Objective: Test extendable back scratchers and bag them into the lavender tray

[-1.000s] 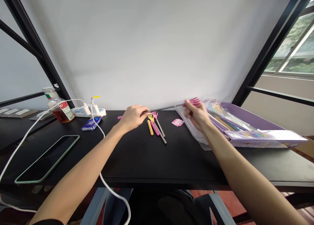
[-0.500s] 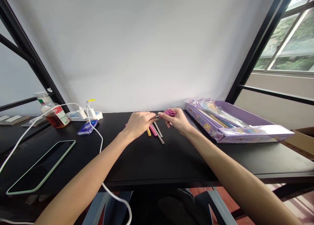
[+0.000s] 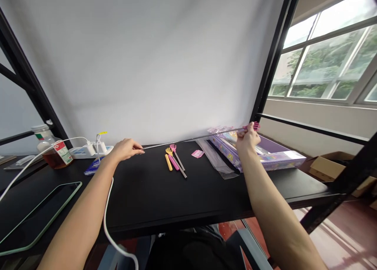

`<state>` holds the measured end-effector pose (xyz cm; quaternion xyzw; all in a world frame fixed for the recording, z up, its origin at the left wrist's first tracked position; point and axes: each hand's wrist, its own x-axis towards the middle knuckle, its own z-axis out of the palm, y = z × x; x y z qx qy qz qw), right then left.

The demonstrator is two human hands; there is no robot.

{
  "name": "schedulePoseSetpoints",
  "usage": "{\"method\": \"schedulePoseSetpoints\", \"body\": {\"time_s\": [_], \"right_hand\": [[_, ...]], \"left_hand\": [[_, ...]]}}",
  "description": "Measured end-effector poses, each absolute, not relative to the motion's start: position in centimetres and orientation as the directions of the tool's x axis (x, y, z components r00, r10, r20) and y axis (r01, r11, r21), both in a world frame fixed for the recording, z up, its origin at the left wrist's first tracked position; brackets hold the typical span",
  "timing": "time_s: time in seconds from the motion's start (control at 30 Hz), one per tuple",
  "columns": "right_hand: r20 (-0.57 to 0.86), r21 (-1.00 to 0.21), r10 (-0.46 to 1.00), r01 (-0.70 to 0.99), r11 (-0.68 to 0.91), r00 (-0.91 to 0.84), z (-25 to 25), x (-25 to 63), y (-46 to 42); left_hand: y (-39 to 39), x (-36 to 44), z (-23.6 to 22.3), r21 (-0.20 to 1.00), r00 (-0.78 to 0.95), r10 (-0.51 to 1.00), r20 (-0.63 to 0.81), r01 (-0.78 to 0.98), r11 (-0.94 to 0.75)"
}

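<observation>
My left hand (image 3: 126, 149) and right hand (image 3: 247, 138) hold a long, thin telescopic metal back scratcher (image 3: 194, 138) stretched out between them. Its pink claw head (image 3: 256, 125) sticks out just past my right fingers, and my left fingers pinch its far end. Under the shaft lie a yellow-and-pink claw back scratcher (image 3: 173, 149) and loose yellow and pink handled rods (image 3: 171, 162). A small pink packet (image 3: 197, 153) and a clear plastic sleeve (image 3: 215, 161) lie nearer my right hand, which is in front of a purple box (image 3: 259, 160).
The black desk (image 3: 147, 195) carries a glass bottle of amber liquid (image 3: 53, 154), a white power strip (image 3: 88, 152) with chargers, a blue packet (image 3: 93, 166), a tablet (image 3: 38, 215) and a white cable. A cardboard box (image 3: 330, 168) sits on the floor beyond the desk's right end.
My hands have moved apart from nearly touching, and the metal shaft now stretches long between them. The view has also turned to the right.
</observation>
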<state>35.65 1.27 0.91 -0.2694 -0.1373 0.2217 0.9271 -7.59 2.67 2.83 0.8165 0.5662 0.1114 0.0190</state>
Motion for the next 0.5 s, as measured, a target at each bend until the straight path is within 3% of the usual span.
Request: {"method": "schedulePoseSetpoints", "body": {"time_s": [0.13,0.3,0.4,0.5], "right_hand": [[0.157,-0.508,0.469,-0.337,0.793,0.869,0.3,38.5,1.0],[0.275,-0.563,0.524,-0.306,0.767,0.806,0.5,36.8,0.8],[0.462,-0.721,0.716,-0.248,0.647,0.524,0.2,32.8,0.4],[0.519,-0.855,0.855,0.019,0.519,-0.001,-1.1,27.5,-0.5]], "left_hand": [[3.5,-8.8,2.2,0.135,0.324,0.908,0.265,0.92,-0.367],[4.0,-8.0,1.1,0.219,0.462,0.786,0.412,0.787,-0.577],[3.3,-5.4,0.7,0.162,0.528,0.644,0.554,0.69,-0.706],[1.8,-1.4,0.1,0.051,0.592,0.51,0.624,0.62,-0.783]]}}
